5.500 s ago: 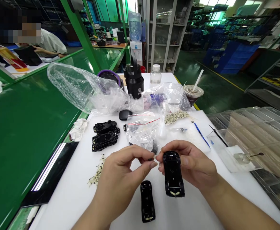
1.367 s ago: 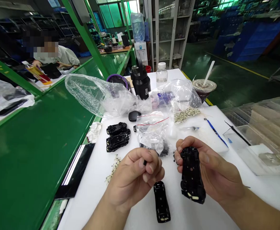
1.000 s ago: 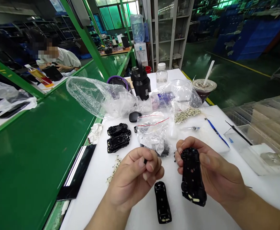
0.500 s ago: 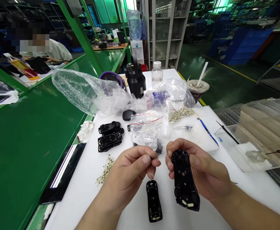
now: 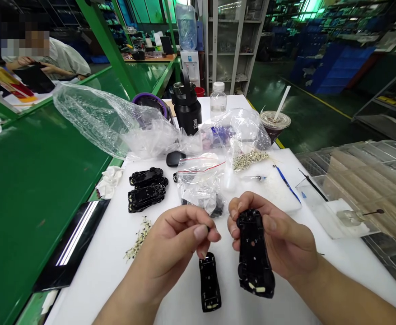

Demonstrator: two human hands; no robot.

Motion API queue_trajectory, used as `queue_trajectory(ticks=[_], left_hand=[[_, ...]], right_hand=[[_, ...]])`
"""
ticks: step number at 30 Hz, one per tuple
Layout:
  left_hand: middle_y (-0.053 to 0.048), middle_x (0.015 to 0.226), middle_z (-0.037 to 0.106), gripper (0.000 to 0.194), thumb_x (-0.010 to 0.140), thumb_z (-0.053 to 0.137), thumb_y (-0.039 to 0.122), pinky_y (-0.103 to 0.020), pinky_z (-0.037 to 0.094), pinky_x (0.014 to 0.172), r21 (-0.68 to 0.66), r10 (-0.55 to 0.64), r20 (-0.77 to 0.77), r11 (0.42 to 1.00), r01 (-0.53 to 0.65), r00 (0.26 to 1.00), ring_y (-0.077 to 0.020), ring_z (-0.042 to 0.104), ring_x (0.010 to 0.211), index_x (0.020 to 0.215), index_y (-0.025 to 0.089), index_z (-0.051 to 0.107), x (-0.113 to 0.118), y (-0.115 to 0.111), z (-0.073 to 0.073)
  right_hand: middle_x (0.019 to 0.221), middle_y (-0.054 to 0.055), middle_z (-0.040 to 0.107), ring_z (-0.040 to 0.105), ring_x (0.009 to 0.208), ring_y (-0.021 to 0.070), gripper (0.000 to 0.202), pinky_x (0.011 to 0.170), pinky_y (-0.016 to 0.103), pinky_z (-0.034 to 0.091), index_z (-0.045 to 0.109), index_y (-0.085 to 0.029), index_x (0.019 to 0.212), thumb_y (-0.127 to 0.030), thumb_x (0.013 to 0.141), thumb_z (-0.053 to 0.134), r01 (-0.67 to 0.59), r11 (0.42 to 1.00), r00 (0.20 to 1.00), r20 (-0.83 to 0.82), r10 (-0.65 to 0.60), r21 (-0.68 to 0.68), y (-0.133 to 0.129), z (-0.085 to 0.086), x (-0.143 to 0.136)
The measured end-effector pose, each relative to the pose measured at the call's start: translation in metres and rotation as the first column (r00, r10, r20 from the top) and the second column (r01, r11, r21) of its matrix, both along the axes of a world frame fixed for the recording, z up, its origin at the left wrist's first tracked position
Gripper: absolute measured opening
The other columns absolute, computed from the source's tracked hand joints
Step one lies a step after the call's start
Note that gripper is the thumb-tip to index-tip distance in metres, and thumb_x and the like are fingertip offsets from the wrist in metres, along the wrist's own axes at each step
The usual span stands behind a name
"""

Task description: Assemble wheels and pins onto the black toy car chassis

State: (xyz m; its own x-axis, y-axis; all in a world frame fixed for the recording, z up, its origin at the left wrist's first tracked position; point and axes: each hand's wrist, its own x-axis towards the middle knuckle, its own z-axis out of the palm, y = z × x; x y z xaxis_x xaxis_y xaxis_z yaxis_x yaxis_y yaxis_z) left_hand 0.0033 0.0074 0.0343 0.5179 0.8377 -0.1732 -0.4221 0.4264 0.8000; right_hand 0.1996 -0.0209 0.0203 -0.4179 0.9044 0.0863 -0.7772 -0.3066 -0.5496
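My right hand (image 5: 279, 234) grips a black model car body (image 5: 255, 257), its inner side facing me and pale strips at its lower end. To its left, my left hand (image 5: 180, 239) is closed in a pinch. A tiny dark bit shows at its fingertips, too small to name. Below and between the hands lies another black model car body (image 5: 210, 282) on the white work surface. Several more black car bodies (image 5: 147, 196) sit stacked at the left. Near my left wrist spreads a small heap of pale, dark-tipped pieces (image 5: 138, 239).
Beyond the hands are a zip bag (image 5: 202, 180), a computer mouse (image 5: 175, 159) and a second heap of pale pieces (image 5: 250, 159). At right lie a blue tool (image 5: 286, 184) and a clear compartment box (image 5: 363, 180). A black bottle (image 5: 187, 113) and a drink cup (image 5: 275, 124) stand behind.
The whole view has shifted slightly, so things appear a little further left. Both hands keep nearly the same pose, with the car body still in my right hand.
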Motion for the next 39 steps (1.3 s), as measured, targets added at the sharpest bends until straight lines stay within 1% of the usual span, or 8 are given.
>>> queue_trajectory(ticks=[6,12,24,32,34,35,37,39], left_hand=[[0.000,0.070,0.068,0.013,0.069,0.088,0.029,-0.015,0.054,0.063,0.051,0.042,-0.057,0.998,-0.039,0.998,-0.0081,0.064,0.067,0.076,0.025,0.078,-0.001,0.000,-0.002],[0.002,0.073,0.065,0.013,0.069,0.089,0.029,-0.018,0.055,0.069,0.101,0.043,-0.069,0.994,-0.036,0.997,-0.0085,0.063,0.071,0.076,0.026,0.078,-0.002,0.002,-0.006],[0.001,0.078,0.074,0.016,0.073,0.084,0.011,-0.015,0.057,0.074,0.086,-0.042,-0.011,0.995,0.043,0.999,-0.0071,0.069,0.073,0.081,0.024,0.080,0.001,0.000,-0.004],[-0.002,0.081,0.076,0.015,0.075,0.083,0.011,-0.017,0.058,0.071,0.085,-0.020,-0.040,0.996,0.024,0.999,-0.0107,0.072,0.074,0.082,0.024,0.081,0.002,-0.003,-0.001],[-0.001,0.080,0.076,0.014,0.076,0.082,0.014,-0.019,0.058,0.070,0.148,0.015,-0.078,0.989,-0.004,0.997,-0.0111,0.071,0.073,0.083,0.027,0.081,0.001,-0.005,0.000],[0.000,0.080,0.075,0.014,0.076,0.082,0.015,-0.019,0.057,0.070,0.212,0.054,-0.123,0.977,-0.027,0.991,-0.0113,0.071,0.073,0.082,0.027,0.081,0.001,-0.007,0.000],[0.000,0.080,0.074,0.015,0.077,0.082,0.015,-0.021,0.057,0.071,0.373,0.167,-0.229,0.925,-0.072,0.959,-0.0120,0.069,0.074,0.082,0.029,0.081,0.000,-0.010,0.000],[0.000,0.082,0.073,0.017,0.078,0.080,0.014,-0.024,0.056,0.074,0.506,0.259,-0.284,0.858,-0.085,0.923,-0.0131,0.068,0.075,0.083,0.030,0.081,0.000,-0.012,0.000]], right_hand=[[0.098,0.005,0.060,0.066,0.093,0.0130,0.020,0.084,0.027,0.058,0.066,-0.016,0.106,-0.023,0.089,0.070,0.018,1.000,0.999,0.028,-0.019,0.020,-0.001,-0.001,-0.001],[0.098,0.004,0.060,0.065,0.093,0.0134,0.023,0.087,0.029,0.056,0.067,-0.018,0.105,-0.020,0.084,0.075,0.046,0.996,0.994,0.101,-0.053,0.070,-0.002,0.001,-0.001],[0.103,0.004,0.059,0.065,0.097,0.0152,0.028,0.089,0.031,0.053,0.067,-0.019,0.106,-0.017,0.080,0.078,0.009,0.994,0.993,0.119,-0.022,0.105,-0.002,-0.003,-0.001],[0.102,0.005,0.062,0.065,0.095,0.0153,0.026,0.088,0.030,0.053,0.067,-0.020,0.106,-0.022,0.083,0.077,-0.013,0.996,0.992,0.125,0.002,0.083,-0.002,-0.001,-0.001],[0.102,0.005,0.062,0.066,0.094,0.0153,0.025,0.088,0.030,0.055,0.067,-0.018,0.106,-0.023,0.084,0.076,-0.027,0.997,0.994,0.107,0.019,0.070,-0.003,0.001,-0.002],[0.103,0.005,0.062,0.067,0.093,0.0152,0.025,0.087,0.030,0.055,0.068,-0.018,0.107,-0.023,0.084,0.076,-0.036,0.997,0.995,0.094,0.030,0.064,-0.004,0.001,-0.002],[0.103,0.006,0.063,0.069,0.091,0.0149,0.025,0.086,0.029,0.057,0.068,-0.016,0.107,-0.023,0.084,0.075,-0.055,0.997,0.996,0.068,0.052,0.051,-0.004,0.002,-0.002],[0.102,0.006,0.063,0.070,0.090,0.0149,0.026,0.086,0.028,0.057,0.069,-0.015,0.108,-0.023,0.084,0.075,-0.066,0.997,0.997,0.047,0.064,0.049,-0.003,0.002,-0.002]])
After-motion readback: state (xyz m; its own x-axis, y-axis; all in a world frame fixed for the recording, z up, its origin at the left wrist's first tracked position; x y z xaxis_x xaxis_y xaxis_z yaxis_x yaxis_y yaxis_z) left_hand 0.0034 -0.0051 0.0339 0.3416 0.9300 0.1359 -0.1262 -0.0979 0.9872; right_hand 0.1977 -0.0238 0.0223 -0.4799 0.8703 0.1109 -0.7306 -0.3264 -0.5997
